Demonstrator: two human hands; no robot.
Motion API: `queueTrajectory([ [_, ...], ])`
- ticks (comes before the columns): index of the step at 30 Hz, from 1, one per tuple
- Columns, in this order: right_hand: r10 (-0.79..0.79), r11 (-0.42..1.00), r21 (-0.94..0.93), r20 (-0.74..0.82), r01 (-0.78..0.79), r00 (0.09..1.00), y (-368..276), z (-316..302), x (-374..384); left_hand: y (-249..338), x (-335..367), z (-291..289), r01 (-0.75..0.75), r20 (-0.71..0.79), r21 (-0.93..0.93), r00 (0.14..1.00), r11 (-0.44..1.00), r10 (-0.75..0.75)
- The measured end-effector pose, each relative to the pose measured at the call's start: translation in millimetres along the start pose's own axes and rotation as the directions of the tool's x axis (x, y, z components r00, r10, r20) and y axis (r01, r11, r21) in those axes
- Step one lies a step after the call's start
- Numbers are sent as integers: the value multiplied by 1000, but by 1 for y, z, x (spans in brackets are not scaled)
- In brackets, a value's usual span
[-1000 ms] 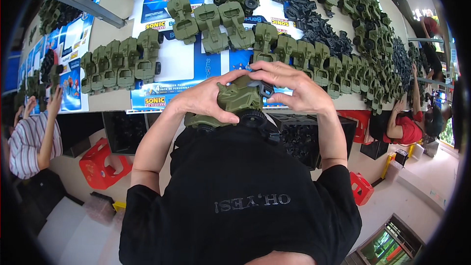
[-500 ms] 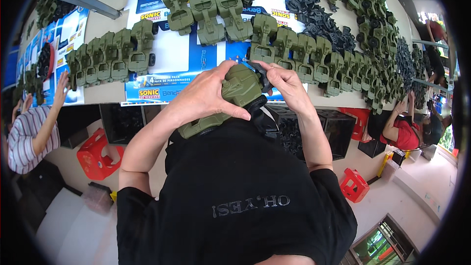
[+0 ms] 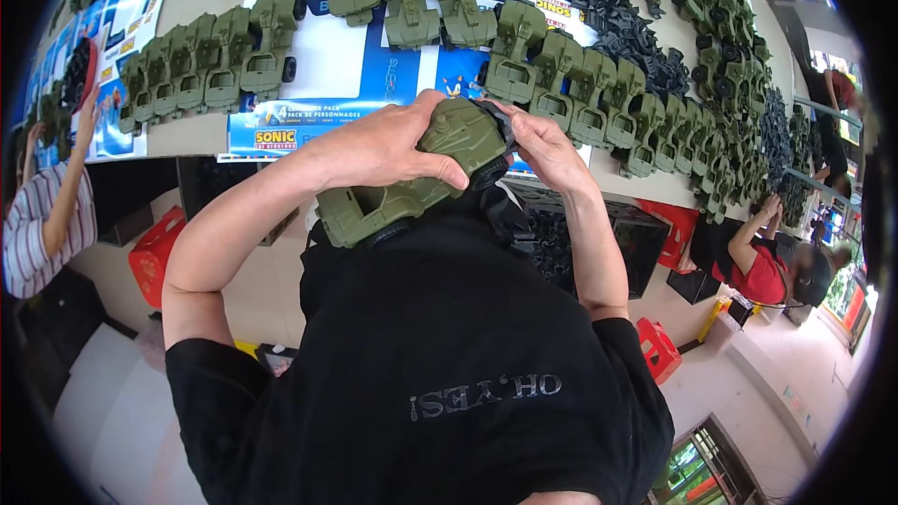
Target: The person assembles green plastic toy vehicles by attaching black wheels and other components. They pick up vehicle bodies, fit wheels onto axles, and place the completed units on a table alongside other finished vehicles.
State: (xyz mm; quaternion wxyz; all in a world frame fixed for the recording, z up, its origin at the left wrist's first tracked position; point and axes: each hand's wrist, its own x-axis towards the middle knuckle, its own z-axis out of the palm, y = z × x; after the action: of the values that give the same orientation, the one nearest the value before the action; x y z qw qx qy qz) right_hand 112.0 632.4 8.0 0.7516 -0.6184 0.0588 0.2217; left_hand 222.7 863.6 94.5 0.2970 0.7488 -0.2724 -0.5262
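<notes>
A green toy truck (image 3: 372,212) with black wheels is held close in front of my chest, slanting from lower left to upper right. My left hand (image 3: 398,145) wraps over its upper body, thumb along the near side and fingers hidden beyond it. At the truck's right end, my right hand (image 3: 543,142) pinches a small black part (image 3: 499,122) against the green body. Whether that part is seated cannot be seen. Beyond my hands, a row of similar green trucks (image 3: 587,98) lines the table.
Printed cardboard sheets (image 3: 327,70) cover part of the table (image 3: 210,142). Black toy parts (image 3: 617,19) lie heaped at the back. Below are black crates (image 3: 636,243) and red stools (image 3: 658,351). Co-workers sit at left (image 3: 56,215) and right (image 3: 760,266).
More of the truck's lower left end now shows, and my left elbow has swung outward. The black part sits closer against the truck's end. The table has shifted upward in the view.
</notes>
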Motion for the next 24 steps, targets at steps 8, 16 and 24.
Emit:
queueTrajectory([
  [8, -75, 988, -129, 74, 84, 994, -10, 8, 0, -16, -3, -2, -52, -28, -17, 998, 998, 52],
  [16, -85, 983, -160, 46, 91, 995, -9, 15, -1, -16, -6, -1, -96, -76, -112, 993, 989, 88],
  [24, -197, 949, -253, -3, 190, 980, -10, 11, 1, -9, -9, -3, -86, -109, -142, 992, 986, 71],
])
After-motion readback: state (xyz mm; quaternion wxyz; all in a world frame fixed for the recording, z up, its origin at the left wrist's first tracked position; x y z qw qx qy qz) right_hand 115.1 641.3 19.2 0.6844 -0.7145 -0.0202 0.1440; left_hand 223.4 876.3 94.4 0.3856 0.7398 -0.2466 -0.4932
